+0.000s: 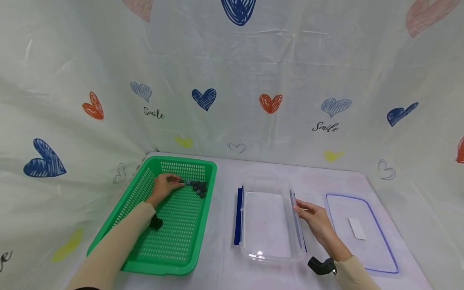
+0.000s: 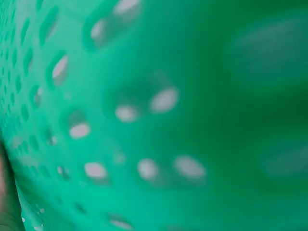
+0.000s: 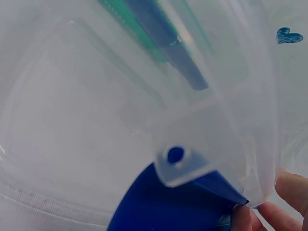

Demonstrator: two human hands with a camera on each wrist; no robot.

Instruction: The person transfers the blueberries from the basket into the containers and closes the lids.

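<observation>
My left hand (image 1: 166, 188) reaches into the green basket (image 1: 206, 209), thumb and fingers drawn together on a small dark round piece at the left end of a cluster. The other dark round pieces (image 1: 198, 187), blackish-blue and berry-like, lie against the basket's far right corner. In the left wrist view the perforated basket wall (image 2: 106, 144) fills the frame, hiding the fingertips. My right hand (image 1: 314, 220) grips the right side of a clear plastic container (image 1: 266, 257). Its fingers (image 3: 284, 219) pinch the edge beside a blue latch flap (image 3: 178, 207).
A second blue flap (image 1: 238, 216) stands out along the container's left side. To the right lies a clear lid (image 1: 377, 245) with a blue seal and a white label (image 1: 357, 228). Behind the table hangs a heart-printed curtain (image 1: 235, 60).
</observation>
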